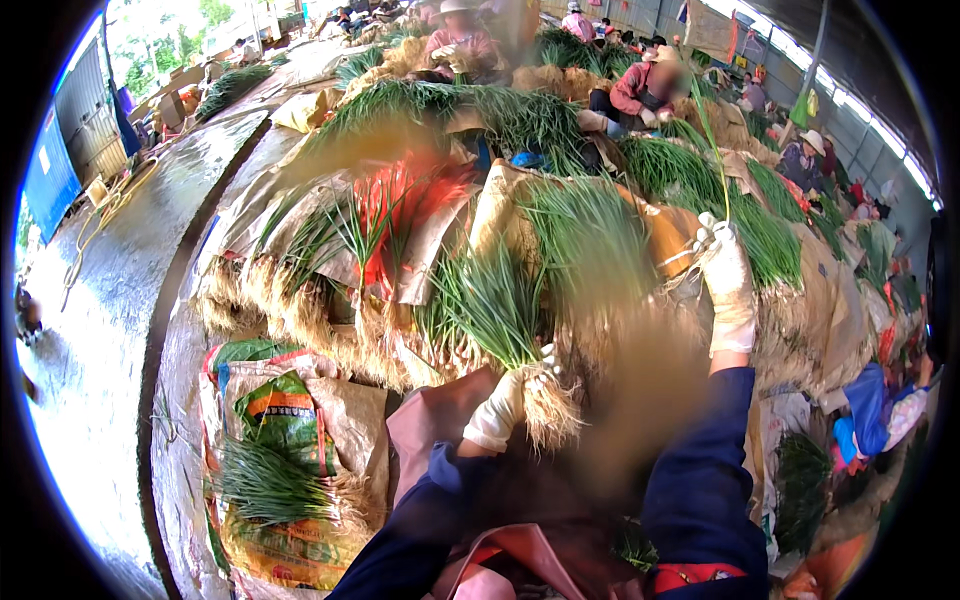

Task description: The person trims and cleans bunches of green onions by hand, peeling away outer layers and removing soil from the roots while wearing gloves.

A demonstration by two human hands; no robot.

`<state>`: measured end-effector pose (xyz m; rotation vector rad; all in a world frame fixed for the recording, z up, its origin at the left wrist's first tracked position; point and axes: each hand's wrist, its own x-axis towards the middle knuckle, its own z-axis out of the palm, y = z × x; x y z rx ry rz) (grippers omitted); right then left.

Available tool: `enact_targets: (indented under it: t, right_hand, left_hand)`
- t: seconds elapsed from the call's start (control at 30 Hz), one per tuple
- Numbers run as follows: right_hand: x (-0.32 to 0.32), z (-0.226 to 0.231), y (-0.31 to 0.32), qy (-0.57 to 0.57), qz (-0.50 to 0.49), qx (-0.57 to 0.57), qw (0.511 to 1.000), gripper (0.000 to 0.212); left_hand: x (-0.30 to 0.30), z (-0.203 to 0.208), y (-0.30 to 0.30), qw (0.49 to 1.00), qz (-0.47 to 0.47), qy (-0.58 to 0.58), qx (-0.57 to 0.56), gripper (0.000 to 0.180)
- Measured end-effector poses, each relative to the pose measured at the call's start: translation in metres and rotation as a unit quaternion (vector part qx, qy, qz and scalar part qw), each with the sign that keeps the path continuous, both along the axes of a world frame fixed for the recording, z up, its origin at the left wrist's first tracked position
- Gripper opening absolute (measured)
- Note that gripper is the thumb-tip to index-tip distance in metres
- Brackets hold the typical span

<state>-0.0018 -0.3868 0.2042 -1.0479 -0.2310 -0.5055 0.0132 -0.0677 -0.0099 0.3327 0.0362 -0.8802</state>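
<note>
My left hand, in a pale glove, is closed round a bunch of scallions just in front of my body. The green leaves fan up and away, and the tan roots hang below the fist. Farther off to the right, my raised right hand, also gloved, pinches a single long scallion. Its leaf stands upright above the fingers, and pale roots stick out to the left of them. Behind the bunch lies a heap of loose scallions, roots toward me, partly blurred by a smudge.
At lower left, a bundle of scallions rests on printed woven sacks. Red netting lies among the heaps. Wet concrete floor runs along the left. Other people sit behind more heaps, with another person's blue sleeve at far right.
</note>
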Motion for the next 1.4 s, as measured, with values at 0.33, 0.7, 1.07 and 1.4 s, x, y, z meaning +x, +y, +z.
enact_targets:
  t: [0.33, 0.7, 1.07, 1.4]
  right_hand:
    - [-0.213, -0.208, -0.095, 0.370, -0.128, -0.014, 0.920, 0.029]
    - [-0.020, -0.150, 0.076, 0.503, -0.253, -0.529, 0.634, 0.026]
    - [-0.037, -0.161, 0.130, 0.378, -0.163, -0.547, 0.729, 0.019]
    - [-0.052, -0.178, 0.133, 0.276, -0.108, 0.078, 0.952, 0.014]
  left_hand:
    - [0.004, -0.003, -0.014, 0.998, -0.009, -0.053, -0.018, 0.036]
    - [0.001, 0.013, -0.003, 1.000, -0.023, -0.006, -0.018, 0.039]
    - [0.004, 0.010, -0.004, 0.997, -0.051, -0.045, 0.033, 0.035]
    - [-0.001, 0.025, -0.025, 0.995, -0.076, 0.064, 0.023, 0.033]
